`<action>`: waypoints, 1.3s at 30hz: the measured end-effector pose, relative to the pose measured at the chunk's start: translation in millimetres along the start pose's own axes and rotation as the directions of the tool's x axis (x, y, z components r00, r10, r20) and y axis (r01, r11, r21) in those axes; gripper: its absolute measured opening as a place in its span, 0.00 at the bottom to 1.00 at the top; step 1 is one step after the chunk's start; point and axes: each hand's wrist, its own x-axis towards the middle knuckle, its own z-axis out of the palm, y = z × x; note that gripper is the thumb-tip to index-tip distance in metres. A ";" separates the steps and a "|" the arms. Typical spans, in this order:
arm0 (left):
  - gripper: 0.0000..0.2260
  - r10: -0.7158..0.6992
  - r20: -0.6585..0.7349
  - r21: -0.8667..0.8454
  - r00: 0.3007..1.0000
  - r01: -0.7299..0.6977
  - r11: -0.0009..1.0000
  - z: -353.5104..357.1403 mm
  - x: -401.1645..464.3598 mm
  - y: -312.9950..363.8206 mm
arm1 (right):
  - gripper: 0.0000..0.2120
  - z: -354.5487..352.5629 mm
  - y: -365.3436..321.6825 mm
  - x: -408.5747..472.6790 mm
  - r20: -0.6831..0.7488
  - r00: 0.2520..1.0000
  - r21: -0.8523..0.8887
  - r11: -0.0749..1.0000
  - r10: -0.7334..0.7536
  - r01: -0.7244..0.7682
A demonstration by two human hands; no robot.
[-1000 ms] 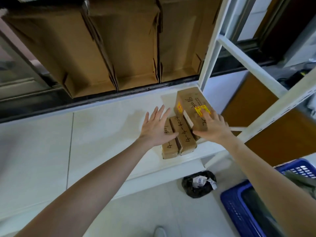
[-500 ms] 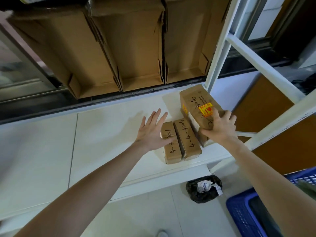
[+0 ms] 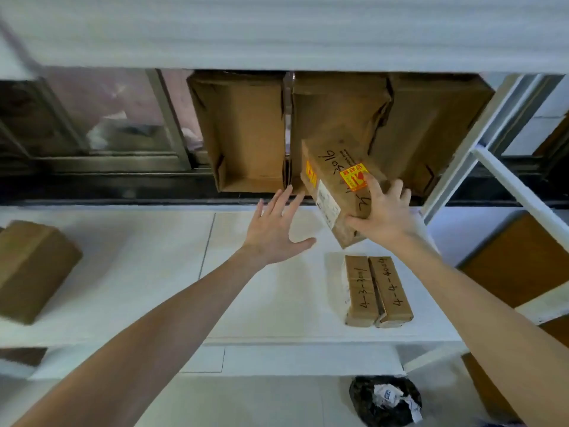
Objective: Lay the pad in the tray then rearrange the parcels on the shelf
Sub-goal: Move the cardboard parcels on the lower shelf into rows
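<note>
Our right hand [image 3: 386, 211] grips the tilted parcel [image 3: 337, 186], long axis slanting away over bare shelf [image 3: 154, 272]; our left hand [image 3: 274, 229] is spread, empty.

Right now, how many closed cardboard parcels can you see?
4: one large parcel lifted in the right hand, two slim parcels side by side on the shelf, one at far left. Others may be out of frame.

A black bag [image 3: 385, 400] with crumpled white paper in it is lying on the pale floor [image 3: 246, 402] at the near right. A dark-framed window [image 3: 101, 131] is showing at the far left. An orange-brown panel [image 3: 520, 257] is standing at the right, past the white frame.
</note>
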 end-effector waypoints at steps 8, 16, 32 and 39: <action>0.39 -0.184 -0.015 -0.131 0.983 0.181 0.975 -58.1 -80.0 -137.8 | 0.44 44.1 -178.9 -11.1 0.131 0.965 0.140 0.968 -0.227 0.208; 0.36 -0.426 0.217 -0.457 0.878 0.477 0.751 -69.6 -170.4 -268.5 | 0.40 134.9 -330.7 -65.1 0.297 0.893 0.182 0.938 -0.340 0.296; 0.36 -0.433 0.364 -0.456 0.824 0.564 0.689 -39.4 -239.2 -408.7 | 0.36 266.3 -465.0 -130.0 0.469 0.792 0.389 0.897 -0.391 0.212; 0.31 -0.486 0.261 -0.295 0.834 0.548 0.783 -36.2 -245.7 -434.9 | 0.38 275.1 -481.7 -128.0 0.516 0.716 0.458 0.858 -0.470 0.233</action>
